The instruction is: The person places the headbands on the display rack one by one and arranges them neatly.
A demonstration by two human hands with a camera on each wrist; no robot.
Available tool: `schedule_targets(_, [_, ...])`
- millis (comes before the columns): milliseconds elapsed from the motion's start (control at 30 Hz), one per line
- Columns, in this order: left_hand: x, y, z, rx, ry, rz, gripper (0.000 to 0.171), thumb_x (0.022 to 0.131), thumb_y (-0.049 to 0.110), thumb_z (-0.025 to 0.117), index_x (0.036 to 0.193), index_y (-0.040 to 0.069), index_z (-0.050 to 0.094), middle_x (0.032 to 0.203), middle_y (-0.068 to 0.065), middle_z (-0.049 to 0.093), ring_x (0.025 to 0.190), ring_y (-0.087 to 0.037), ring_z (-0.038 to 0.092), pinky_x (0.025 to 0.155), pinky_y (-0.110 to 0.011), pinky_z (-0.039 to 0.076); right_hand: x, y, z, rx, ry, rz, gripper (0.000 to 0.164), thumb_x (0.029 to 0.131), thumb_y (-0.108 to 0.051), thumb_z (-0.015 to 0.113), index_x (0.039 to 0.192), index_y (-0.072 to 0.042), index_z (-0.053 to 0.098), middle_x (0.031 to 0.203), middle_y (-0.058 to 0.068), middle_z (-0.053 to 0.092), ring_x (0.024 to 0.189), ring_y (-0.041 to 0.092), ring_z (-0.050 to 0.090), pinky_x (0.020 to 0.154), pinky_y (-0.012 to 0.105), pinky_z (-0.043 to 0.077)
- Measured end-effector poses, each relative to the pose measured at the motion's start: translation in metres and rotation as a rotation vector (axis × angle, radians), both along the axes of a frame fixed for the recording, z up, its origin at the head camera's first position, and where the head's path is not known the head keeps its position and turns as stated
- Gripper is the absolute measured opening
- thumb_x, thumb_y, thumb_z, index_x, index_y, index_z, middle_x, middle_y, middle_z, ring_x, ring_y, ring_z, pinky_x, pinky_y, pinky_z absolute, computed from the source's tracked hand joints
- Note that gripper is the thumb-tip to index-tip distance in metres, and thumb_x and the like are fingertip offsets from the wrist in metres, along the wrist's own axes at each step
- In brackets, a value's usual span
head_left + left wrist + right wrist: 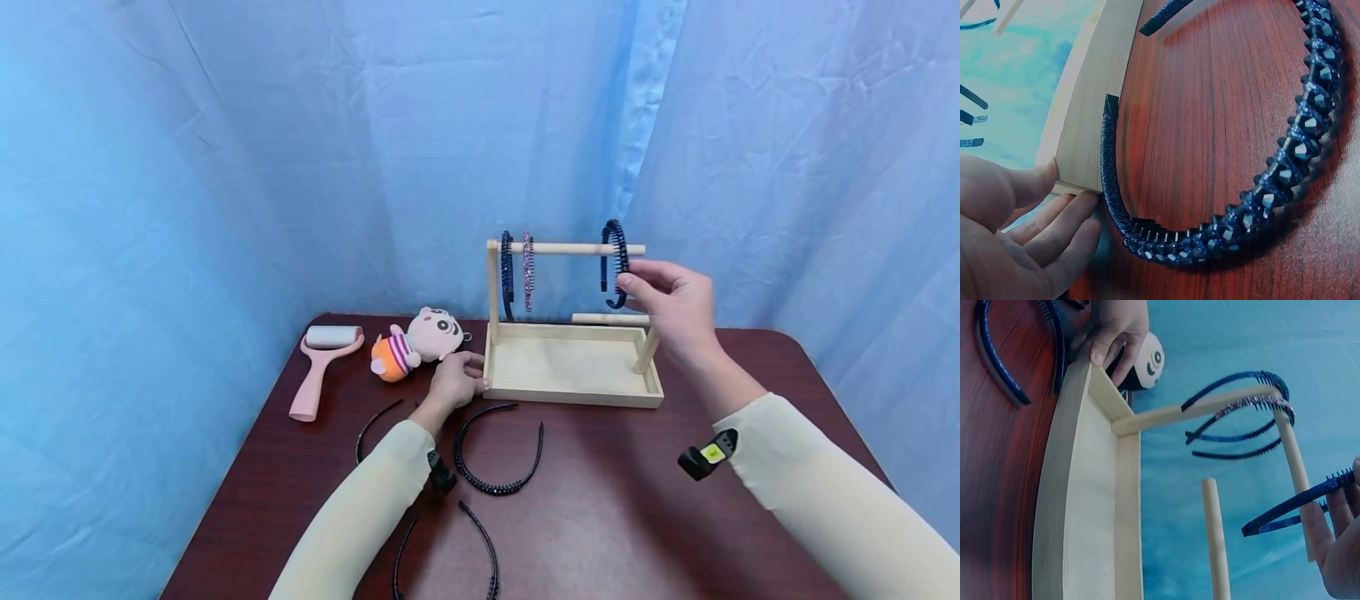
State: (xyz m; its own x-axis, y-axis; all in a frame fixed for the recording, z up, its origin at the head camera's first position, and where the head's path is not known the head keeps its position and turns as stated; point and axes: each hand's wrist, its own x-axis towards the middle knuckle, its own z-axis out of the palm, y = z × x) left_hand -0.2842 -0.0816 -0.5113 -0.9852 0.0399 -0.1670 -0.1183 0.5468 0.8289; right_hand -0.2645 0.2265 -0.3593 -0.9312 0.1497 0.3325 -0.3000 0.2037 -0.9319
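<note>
At the right end of a wooden stand's upper rod (566,248), my right hand (678,308) pinches a dark blue toothed headband (1291,504), which loops around the rod. My left hand (455,379) grips the left end of the stand's tray (562,360), thumb on the wood and fingers round the corner. Towards the rod's left end hang a dark headband (507,271) and a pink sparkly headband (528,279). Just in front of the tray, a dark beaded headband (1285,175) lies on the table, close to my left fingers.
A plush doll (431,340) lies beside my left hand, with a pink-handled roller (318,367) farther left. More dark headbands lie near my left forearm, one at the front (489,546). The stand's lower rod (600,319) projects behind the tray. Blue curtains (450,150) surround the table.
</note>
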Motion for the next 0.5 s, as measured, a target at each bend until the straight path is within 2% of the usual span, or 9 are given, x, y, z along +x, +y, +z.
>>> schedule_targets(133, [0.0, 0.0, 0.0, -0.002, 0.004, -0.006, 0.044, 0.09, 0.005, 0.078, 0.133, 0.007, 0.067, 0.111, -0.016, 0.075, 0.099, -0.027, 0.073, 0.078, -0.036, 0.059, -0.006, -0.015, -0.003, 0.023, -0.008, 0.028, 0.039, 0.093, -0.025, 0.078, 0.123, -0.001, 0.073, 0.098, -0.011, 0.074, 0.089, 0.004, 0.072, 0.077, 0.026, 0.061])
schedule_targets(300, [0.0, 0.0, -0.001, -0.001, 0.0, 0.001, 0.044, 0.091, 0.006, 0.077, 0.133, 0.007, 0.067, 0.11, -0.016, 0.075, 0.099, -0.027, 0.073, 0.076, -0.036, 0.059, -0.016, -0.034, -0.007, 0.046, -0.036, 0.055, 0.039, 0.094, -0.029, 0.076, 0.125, -0.004, 0.073, 0.11, 0.001, 0.074, 0.094, 0.005, 0.072, 0.08, 0.028, 0.062])
schedule_targets(500, [0.0, 0.001, -0.001, -0.004, -0.006, 0.006, 0.044, 0.09, 0.006, 0.078, 0.133, 0.008, 0.067, 0.11, -0.015, 0.075, 0.098, -0.027, 0.073, 0.077, -0.035, 0.059, -0.027, -0.053, -0.014, 0.073, -0.086, 0.041, 0.037, 0.095, -0.031, 0.076, 0.125, -0.01, 0.074, 0.118, 0.01, 0.073, 0.095, 0.006, 0.072, 0.082, 0.031, 0.062])
